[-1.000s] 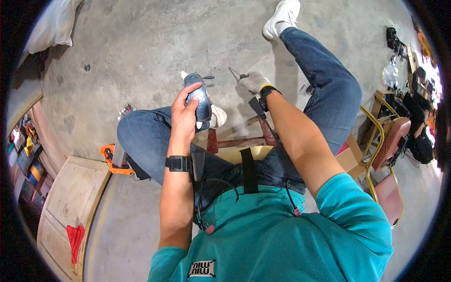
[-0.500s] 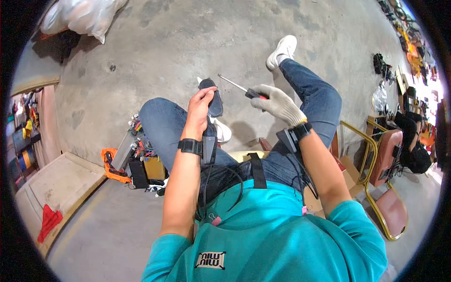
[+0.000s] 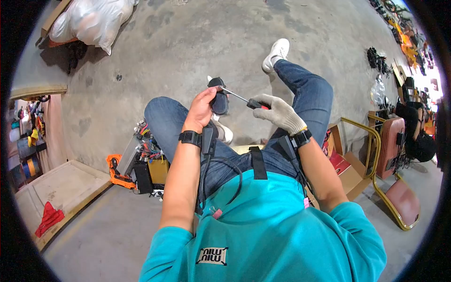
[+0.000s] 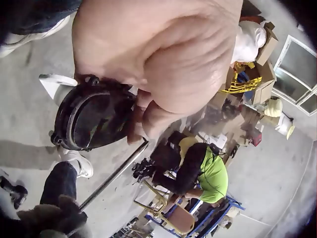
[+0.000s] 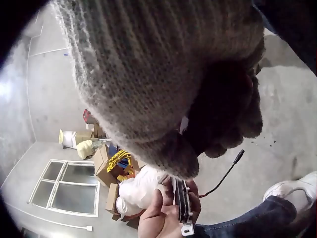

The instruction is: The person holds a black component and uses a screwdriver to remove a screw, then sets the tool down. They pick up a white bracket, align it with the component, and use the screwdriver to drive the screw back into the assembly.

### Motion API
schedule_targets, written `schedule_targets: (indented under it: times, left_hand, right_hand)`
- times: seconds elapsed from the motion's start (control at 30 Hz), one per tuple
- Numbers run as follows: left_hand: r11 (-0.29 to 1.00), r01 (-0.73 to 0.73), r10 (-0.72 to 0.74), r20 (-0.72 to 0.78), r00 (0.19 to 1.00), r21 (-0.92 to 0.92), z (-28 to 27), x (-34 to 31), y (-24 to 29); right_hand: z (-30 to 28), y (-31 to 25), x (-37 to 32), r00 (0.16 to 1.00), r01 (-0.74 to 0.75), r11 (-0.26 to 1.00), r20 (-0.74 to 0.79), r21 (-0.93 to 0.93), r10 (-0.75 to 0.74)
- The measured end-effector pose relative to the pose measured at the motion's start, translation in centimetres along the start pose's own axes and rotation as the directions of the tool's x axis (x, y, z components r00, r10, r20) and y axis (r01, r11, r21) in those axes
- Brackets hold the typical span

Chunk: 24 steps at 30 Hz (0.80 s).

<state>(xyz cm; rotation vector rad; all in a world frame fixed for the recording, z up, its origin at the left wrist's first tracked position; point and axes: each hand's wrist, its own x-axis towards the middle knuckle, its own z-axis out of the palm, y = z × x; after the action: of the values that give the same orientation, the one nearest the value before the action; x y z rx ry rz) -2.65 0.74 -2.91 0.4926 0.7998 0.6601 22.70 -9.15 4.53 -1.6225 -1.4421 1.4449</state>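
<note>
My bare left hand grips a dark oval lamp-like housing with white end tabs, held above the floor between my knees. In the left wrist view its black rimmed face shows, and a thin lead with a dark plug hangs off it in the right wrist view. My right hand, in a white knit glove, holds a screwdriver by its black and red handle. The shaft points left, its tip overlapping the housing's upper end beside my left thumb. The glove hides most of the handle in the right wrist view.
A pile of tools and an orange case lie left of my knee. A pale board bears a red cloth. At right stand an open cardboard box and gold-framed chairs. Another person sits farther off.
My right hand has turned the screwdriver and brought its tip left to the housing. The left hand has rotated the housing, showing its black side. The head view has shifted too.
</note>
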Motion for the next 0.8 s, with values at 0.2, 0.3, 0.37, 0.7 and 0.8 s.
schedule_targets:
  times: [0.2,0.3,0.37,0.7,0.8]
  left_hand:
    - [1.0,-0.009,0.009,-0.003,1.0,-0.011,-0.5,0.1,-0.3]
    - [1.0,-0.004,0.004,-0.045,0.999,-0.003,-0.6,0.1,-0.3]
    - [1.0,-0.004,0.004,-0.059,0.998,-0.004,-0.8,0.3,-0.5]
    - [0.997,-0.025,0.027,-0.03,0.999,0.073,-1.7,1.0,-0.9]
    - [0.995,-0.025,0.03,-0.048,0.998,0.093,-1.6,1.0,-0.8]
  right_hand:
    - [0.0,0.4,0.1,0.999,-0.016,0.999,0.031,-0.051,0.017]
    - [0.1,0.6,0.2,0.999,0.0,0.999,0.038,-0.052,0.001]
    - [0.1,0.7,0.2,0.999,-0.019,1.0,0.046,-0.023,0.02]
    - [-0.3,0.5,0.3,0.995,-0.076,0.996,0.055,-0.038,0.078]
    - [-0.4,0.6,0.3,0.995,-0.075,0.996,0.069,-0.044,0.078]
